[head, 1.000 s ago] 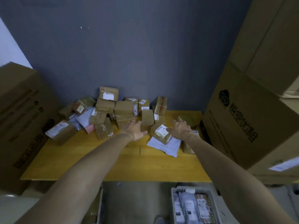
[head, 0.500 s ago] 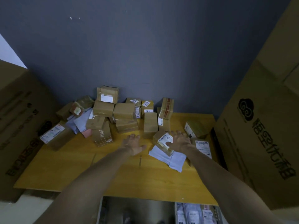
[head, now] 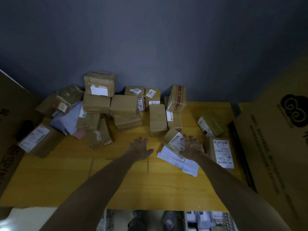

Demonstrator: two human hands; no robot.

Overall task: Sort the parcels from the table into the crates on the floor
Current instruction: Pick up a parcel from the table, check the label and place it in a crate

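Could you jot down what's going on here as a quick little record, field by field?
surface: yellow table
pile: brown parcels stacked against the grey wall
left hand: open, fingers spread, holding nothing
right hand: fingers spread on a small labelled box
under the box: white envelopes
floor: crate partly visible below the table edge

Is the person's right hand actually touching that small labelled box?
Touching. In the head view the right hand lies over the small labelled box, its fingers overlapping the box's near edge and label with no gap showing.
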